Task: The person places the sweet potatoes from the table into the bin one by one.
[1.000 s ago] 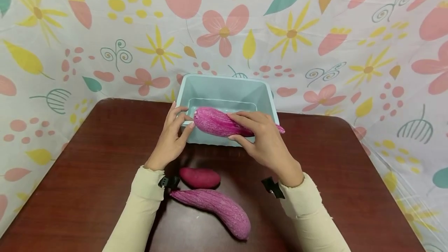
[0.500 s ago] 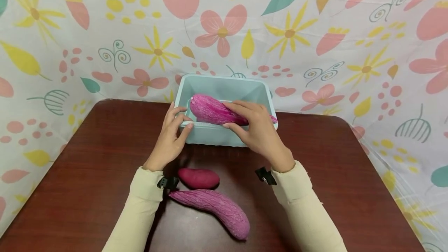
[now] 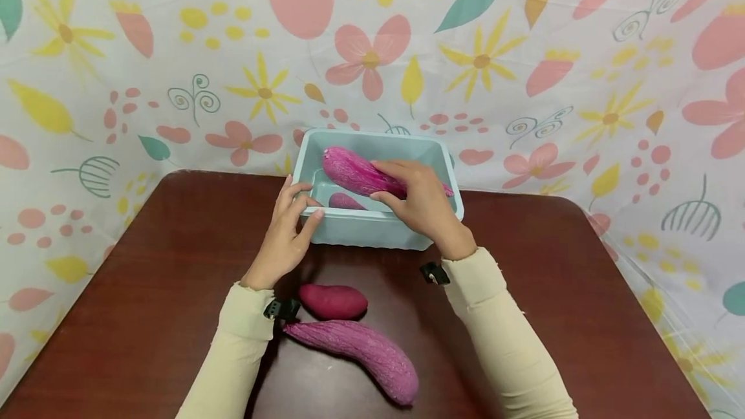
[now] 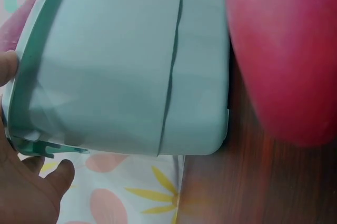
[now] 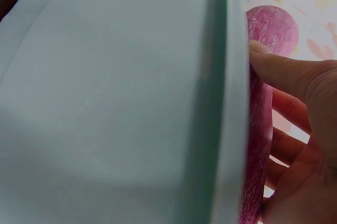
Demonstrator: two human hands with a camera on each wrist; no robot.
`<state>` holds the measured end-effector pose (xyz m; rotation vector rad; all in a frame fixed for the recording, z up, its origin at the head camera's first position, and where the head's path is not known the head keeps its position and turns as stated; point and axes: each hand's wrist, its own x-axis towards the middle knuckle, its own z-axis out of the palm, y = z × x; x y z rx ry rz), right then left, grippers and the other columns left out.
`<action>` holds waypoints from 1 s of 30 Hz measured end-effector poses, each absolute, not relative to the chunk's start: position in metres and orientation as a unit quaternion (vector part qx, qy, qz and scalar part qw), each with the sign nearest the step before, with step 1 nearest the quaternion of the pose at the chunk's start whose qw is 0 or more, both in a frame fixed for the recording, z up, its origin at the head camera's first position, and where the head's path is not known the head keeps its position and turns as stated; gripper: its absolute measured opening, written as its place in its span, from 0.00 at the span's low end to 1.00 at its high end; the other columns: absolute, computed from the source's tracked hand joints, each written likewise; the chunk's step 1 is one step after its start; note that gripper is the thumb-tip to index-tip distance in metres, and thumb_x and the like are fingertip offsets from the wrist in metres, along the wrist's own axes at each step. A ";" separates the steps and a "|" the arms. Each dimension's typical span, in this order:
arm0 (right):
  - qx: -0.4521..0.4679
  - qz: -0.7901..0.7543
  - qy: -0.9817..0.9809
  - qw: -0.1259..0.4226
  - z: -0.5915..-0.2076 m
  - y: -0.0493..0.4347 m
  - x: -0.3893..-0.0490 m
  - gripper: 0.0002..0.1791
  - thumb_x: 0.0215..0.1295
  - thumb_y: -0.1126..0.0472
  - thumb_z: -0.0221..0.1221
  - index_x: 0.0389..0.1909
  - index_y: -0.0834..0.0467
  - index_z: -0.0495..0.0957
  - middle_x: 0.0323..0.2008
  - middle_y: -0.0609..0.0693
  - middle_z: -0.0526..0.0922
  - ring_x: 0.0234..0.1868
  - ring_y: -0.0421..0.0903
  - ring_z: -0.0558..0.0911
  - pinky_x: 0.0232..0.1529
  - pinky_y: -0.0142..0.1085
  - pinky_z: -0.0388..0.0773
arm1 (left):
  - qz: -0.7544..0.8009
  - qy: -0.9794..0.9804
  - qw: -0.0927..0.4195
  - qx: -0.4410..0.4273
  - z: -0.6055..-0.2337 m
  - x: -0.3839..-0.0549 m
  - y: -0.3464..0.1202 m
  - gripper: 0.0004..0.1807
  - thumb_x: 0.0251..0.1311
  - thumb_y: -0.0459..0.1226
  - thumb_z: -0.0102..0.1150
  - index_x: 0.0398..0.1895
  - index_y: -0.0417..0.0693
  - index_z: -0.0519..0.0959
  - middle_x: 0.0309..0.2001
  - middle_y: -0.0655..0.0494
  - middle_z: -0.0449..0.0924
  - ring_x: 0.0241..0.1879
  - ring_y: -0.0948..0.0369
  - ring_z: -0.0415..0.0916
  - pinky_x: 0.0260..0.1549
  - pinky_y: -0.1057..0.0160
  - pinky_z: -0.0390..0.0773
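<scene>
Left hand [image 3: 284, 233]: fingers hold the blue bin [image 3: 369, 230] by its corner
Right hand [image 3: 426, 202]: fingers grip a magenta vegetable [image 3: 350, 170] at the bin's opening
Table [image 3: 535, 277]: red tuber [image 3: 334, 301], curved purple vegetable [image 3: 367, 349]

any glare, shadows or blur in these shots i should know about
Head: a pale sheen on the table near the curved purple vegetable, with a dark shadow along its lower edge; left wrist: the red vegetable looms close and soft-edged; right wrist: the blue bin looks dim, its rim blurred, while the skin texture of the held purple vegetable shows clearly.
</scene>
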<state>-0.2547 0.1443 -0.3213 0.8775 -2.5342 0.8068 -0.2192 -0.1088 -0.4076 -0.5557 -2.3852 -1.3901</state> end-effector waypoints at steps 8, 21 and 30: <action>0.264 0.266 -0.917 0.135 -0.328 0.146 -0.269 0.31 0.59 0.54 0.72 0.65 0.54 0.78 0.59 0.55 0.84 0.60 0.55 0.82 0.63 0.50 0.78 | -0.488 -0.836 0.159 -0.195 -0.407 -0.220 -0.109 0.08 0.77 0.41 0.49 0.42 0.48 0.75 0.72 0.49 0.61 0.83 0.52 0.31 0.75 0.33 0.47; 0.222 0.256 -0.933 0.122 -0.335 0.144 -0.277 0.31 0.60 0.51 0.71 0.65 0.53 0.78 0.61 0.55 0.83 0.62 0.56 0.80 0.62 0.52 0.78 | -0.491 -0.837 0.152 -0.186 -0.409 -0.218 -0.109 0.08 0.76 0.42 0.50 0.42 0.49 0.76 0.71 0.50 0.62 0.83 0.53 0.32 0.75 0.33 0.48; 0.212 0.280 -0.924 0.153 -0.330 0.141 -0.275 0.21 0.65 0.57 0.67 0.58 0.58 0.82 0.54 0.56 0.86 0.56 0.54 0.84 0.58 0.49 0.80 | -0.489 -0.838 0.154 -0.186 -0.408 -0.219 -0.110 0.08 0.76 0.42 0.50 0.42 0.49 0.76 0.72 0.52 0.62 0.83 0.53 0.32 0.75 0.33 0.48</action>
